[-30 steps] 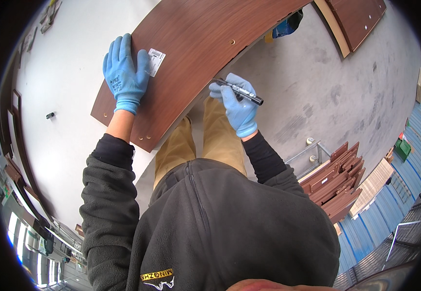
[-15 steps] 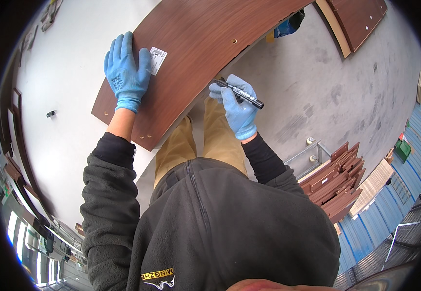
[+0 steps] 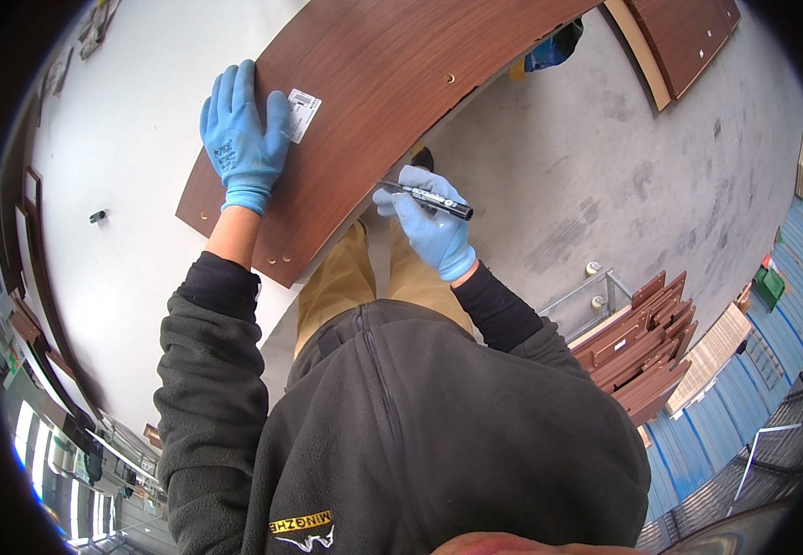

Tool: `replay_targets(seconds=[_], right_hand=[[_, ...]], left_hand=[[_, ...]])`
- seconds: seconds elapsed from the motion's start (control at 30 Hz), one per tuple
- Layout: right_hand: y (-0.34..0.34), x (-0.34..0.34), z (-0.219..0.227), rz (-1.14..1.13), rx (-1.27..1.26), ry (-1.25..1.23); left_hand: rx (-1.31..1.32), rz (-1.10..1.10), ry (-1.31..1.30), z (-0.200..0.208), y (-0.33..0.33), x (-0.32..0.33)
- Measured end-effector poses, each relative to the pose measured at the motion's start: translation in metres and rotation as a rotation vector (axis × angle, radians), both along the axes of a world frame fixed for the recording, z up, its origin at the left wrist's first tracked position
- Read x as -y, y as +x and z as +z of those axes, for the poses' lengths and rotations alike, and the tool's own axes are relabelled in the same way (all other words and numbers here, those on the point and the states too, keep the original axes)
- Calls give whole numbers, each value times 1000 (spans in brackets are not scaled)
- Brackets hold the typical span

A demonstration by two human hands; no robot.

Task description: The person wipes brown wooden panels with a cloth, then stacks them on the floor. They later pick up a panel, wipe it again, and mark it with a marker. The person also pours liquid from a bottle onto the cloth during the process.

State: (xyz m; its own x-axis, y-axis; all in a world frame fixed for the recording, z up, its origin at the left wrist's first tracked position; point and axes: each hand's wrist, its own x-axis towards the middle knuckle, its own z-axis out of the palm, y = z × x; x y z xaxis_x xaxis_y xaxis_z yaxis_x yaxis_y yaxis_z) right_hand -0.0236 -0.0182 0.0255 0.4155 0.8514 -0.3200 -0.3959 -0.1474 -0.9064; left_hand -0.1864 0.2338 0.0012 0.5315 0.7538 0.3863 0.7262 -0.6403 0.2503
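Observation:
A long reddish-brown wooden panel point(image 3: 364, 102) with small round holes near its edges lies before me. My left hand point(image 3: 242, 139), in a blue glove, rests flat on the panel's left part with its fingers stretched out. Beside its thumb, a white printed label point(image 3: 303, 115) sticks to the panel. My right hand point(image 3: 429, 222), gloved too, grips a black marker pen point(image 3: 440, 202). The pen's front end reaches the panel's near edge; whether it touches the wood I cannot tell.
A small black cap-like piece point(image 3: 97, 216) lies on the white surface to the left. More brown panels point(image 3: 684, 37) are at the far right. A metal cart frame with castors point(image 3: 596, 296) and stacked brown boards point(image 3: 637, 342) stand at the near right.
My right hand has moved left and a little nearer to me with the marker pen, along the panel's edge. My left hand has stayed in place.

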Motion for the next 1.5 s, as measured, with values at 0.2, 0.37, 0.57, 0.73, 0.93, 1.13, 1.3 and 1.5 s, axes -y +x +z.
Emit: replay_targets(seconds=[0.2,0.37,0.57,0.73,0.93,1.13,1.3,1.5], right_hand=[[22,-10,11,-76,36,-41],[29,-15,10,-158,72,-35],[14,-1,-1,-70,13,-76],[-3,9,-8,35,20,10],[2,3,-5,-60,23,-15],[9,-2,3,-34,72,-103],[-6,8,-6,29,-81,-110],[-24,17,-6,29,44,-39]], left_hand=[[-7,3,0,2,1,1],[-5,5,-3,4,2,1],[-2,-1,10,4,3,0],[6,3,-27,4,2,1],[1,10,-19,4,2,1],[10,8,-25,3,1,1],[-3,9,1,4,3,1],[-9,15,-23,5,2,2]])
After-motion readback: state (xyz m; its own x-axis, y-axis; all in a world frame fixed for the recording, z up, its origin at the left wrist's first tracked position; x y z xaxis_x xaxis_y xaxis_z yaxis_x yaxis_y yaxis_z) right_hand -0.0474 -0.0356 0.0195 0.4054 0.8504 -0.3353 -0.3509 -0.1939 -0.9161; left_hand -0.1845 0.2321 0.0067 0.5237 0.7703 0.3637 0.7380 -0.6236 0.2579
